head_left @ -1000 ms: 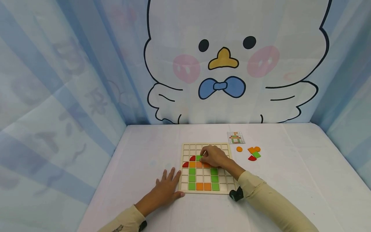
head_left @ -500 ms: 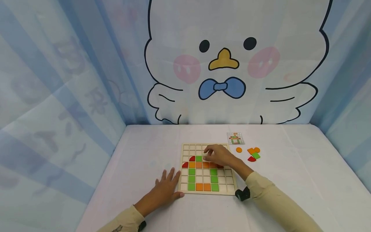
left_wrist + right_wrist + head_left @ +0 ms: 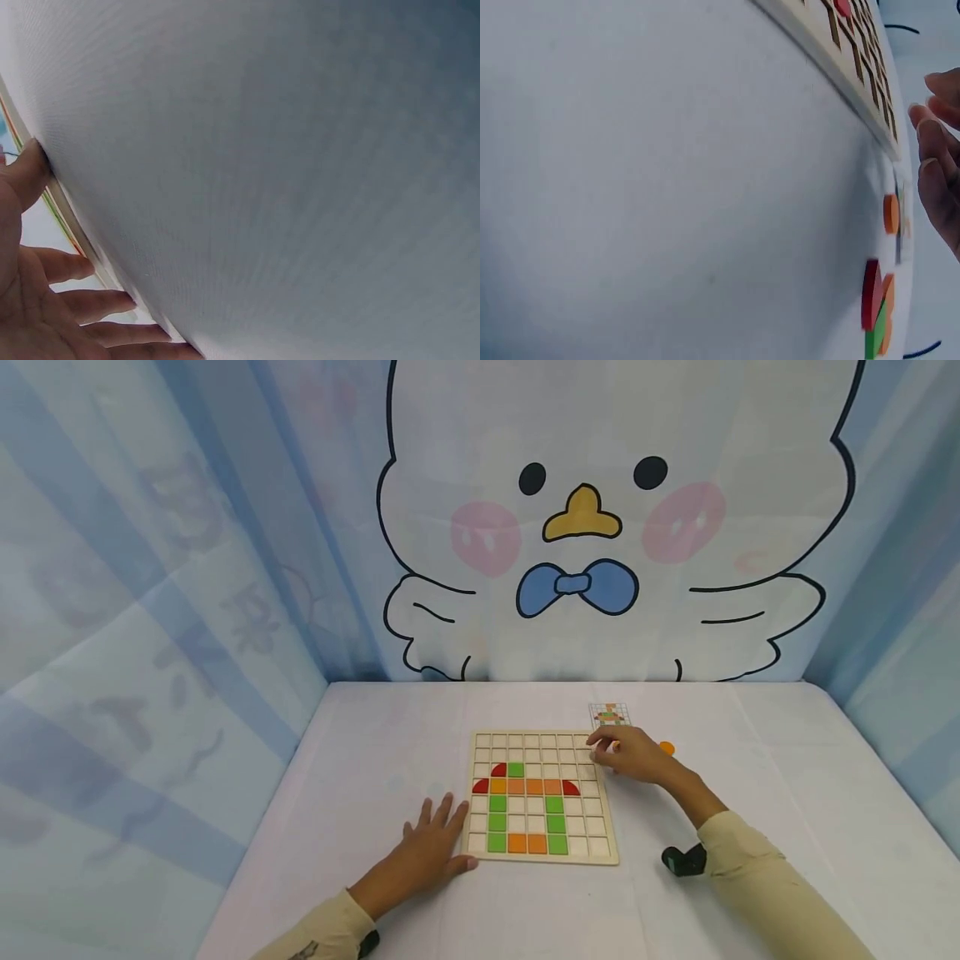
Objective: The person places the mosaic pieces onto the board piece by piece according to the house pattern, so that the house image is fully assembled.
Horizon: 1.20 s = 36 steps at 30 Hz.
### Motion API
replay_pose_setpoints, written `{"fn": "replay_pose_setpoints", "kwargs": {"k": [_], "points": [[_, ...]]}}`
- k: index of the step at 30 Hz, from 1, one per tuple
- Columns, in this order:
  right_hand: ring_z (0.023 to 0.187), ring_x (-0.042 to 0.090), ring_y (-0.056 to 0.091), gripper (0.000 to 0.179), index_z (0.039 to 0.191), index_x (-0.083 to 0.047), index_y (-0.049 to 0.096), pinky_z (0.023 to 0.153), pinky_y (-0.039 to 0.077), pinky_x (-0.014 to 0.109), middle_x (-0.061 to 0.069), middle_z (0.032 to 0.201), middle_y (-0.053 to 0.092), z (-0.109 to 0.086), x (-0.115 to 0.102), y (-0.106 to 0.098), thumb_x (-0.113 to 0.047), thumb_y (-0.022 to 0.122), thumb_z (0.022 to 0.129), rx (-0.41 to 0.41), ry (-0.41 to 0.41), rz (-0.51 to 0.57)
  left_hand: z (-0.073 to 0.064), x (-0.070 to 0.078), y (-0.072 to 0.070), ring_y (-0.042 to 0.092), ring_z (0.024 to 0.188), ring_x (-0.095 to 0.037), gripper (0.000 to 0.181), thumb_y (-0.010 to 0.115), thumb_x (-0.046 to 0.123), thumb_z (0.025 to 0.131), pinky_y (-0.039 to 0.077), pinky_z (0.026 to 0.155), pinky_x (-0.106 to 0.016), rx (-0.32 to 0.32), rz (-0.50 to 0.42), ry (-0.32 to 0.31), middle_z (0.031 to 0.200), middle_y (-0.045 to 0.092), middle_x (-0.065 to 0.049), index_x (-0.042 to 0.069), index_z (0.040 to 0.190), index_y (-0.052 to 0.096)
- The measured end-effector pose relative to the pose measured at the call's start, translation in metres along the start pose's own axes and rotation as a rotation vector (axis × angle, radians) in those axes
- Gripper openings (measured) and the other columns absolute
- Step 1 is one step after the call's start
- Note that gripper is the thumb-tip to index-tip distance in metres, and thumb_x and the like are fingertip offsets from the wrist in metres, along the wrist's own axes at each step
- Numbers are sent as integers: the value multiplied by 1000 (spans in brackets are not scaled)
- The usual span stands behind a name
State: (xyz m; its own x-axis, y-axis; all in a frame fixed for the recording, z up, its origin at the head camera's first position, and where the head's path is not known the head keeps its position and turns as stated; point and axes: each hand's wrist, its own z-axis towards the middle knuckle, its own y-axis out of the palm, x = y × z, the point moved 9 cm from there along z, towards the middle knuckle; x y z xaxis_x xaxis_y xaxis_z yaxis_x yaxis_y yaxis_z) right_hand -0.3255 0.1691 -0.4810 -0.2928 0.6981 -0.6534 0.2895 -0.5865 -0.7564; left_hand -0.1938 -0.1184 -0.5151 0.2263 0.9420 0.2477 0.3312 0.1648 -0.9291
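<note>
A wooden grid board lies on the table with green and orange square tiles and red rounded pieces set in its cells. My left hand rests palm down at its left side, fingers spread and fingertips at the edge. Over the table just past the board's upper right edge hovers my right hand, fingers loosely bent with nothing between them. Below its fingers in the right wrist view sits an orange disc. Nearby lie a red piece, a green piece and orange pieces. The hand hides most of these in the head view.
A small pattern card lies behind the board, partly covered by the right hand. One orange round piece shows beyond the wrist. A white cloth covers the table, and a printed curtain hangs along its back edge.
My right hand has moved from over the board's middle rightward to the loose pieces, uncovering the green tile and the red piece at the row's right end. The left hand stays put.
</note>
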Motion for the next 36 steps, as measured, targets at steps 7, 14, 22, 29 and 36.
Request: {"fn": "replay_pose_setpoints", "kwargs": {"k": [7,14,22,29,36], "points": [[66,14,56,23,113,-3,65,60,50,27,8,93,65,-20,42,-21,-14,63,93,22,101,-11,0,1,-1,23,143,-54,87,64,58,86,35,97,-75,4,-13,9,159,26,-21,11,153,33],[71,16,57,27,116,-3,64,61,50,28,13,101,65,-37,69,-36,-14,64,92,55,188,-50,1,1,0,23,143,-53,87,65,57,86,35,98,-74,1,-13,1,160,26,-20,12,153,33],[83,23,55,30,115,-1,65,67,50,28,16,105,65,-51,85,-46,-12,69,87,82,234,-111,0,2,-2,24,143,-52,87,66,56,86,35,98,-73,3,-7,-4,159,26,-20,12,153,33],[93,30,53,32,114,0,64,80,49,40,17,102,63,-55,95,-48,-18,71,88,107,268,-141,-1,2,-2,24,143,-52,86,66,56,86,35,98,-73,5,-3,-4,159,27,-20,12,153,33],[88,28,52,30,111,-2,64,75,46,36,15,98,63,-56,101,-49,-22,70,89,116,297,-150,-2,3,-3,24,143,-52,86,66,56,86,36,97,-73,11,-2,-1,159,27,-20,12,152,33]]}}
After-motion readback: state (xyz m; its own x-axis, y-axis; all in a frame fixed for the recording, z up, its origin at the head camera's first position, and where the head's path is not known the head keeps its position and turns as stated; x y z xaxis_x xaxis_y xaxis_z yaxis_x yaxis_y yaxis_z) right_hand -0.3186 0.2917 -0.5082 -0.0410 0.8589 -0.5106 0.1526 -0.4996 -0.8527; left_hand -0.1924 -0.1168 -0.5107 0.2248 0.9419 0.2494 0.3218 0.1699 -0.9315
